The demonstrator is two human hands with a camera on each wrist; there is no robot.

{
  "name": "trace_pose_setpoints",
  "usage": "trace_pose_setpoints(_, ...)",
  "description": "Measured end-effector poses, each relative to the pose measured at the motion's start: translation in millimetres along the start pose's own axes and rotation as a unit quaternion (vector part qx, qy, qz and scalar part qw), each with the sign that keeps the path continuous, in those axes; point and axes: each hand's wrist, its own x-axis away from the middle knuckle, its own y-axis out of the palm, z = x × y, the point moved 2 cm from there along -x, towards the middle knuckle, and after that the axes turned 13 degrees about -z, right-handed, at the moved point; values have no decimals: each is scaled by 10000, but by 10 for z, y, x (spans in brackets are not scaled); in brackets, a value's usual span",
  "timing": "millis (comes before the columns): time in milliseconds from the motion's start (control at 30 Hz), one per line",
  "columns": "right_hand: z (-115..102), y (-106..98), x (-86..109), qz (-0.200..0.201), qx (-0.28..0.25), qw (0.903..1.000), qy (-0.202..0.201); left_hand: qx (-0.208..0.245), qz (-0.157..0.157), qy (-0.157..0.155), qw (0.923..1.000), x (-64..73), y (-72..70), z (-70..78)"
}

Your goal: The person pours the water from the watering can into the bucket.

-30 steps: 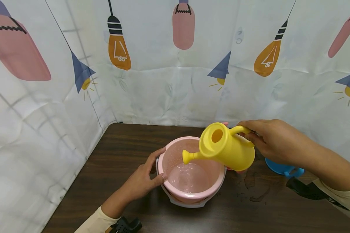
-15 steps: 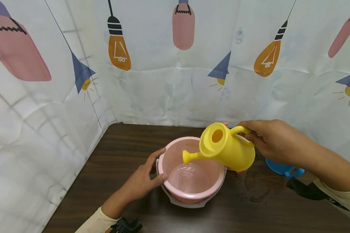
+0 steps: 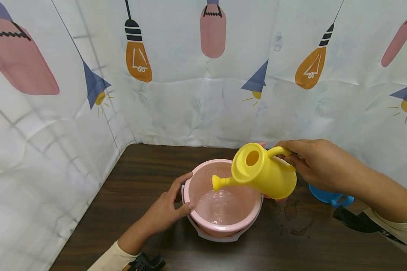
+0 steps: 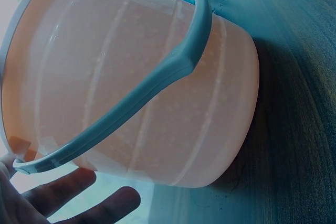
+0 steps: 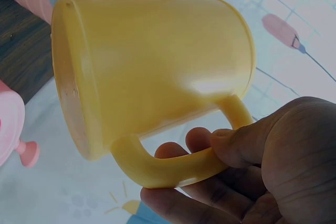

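Right hand [image 3: 312, 161] curled round handle [image 3: 280, 151] of yellow watering can [image 3: 266, 175], right of centre; spout [image 3: 220, 182] over pink bucket [image 3: 204, 180], lower centre. Left hand [image 3: 166, 209] pinches its rim [image 3: 224, 227]. I'd tilt slowly, spout well inside.

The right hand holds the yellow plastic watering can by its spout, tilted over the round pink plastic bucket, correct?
No, the spout is untouched: the right wrist view shows the right hand gripping the curved handle of the yellow plastic watering can. The rest stands.
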Motion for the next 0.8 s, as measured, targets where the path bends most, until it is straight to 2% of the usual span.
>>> trace_pose_setpoints(800, 7, 8, -16, 129, 70, 9998, -119, -4, 0, 26, 10000, -8, -3, -3)
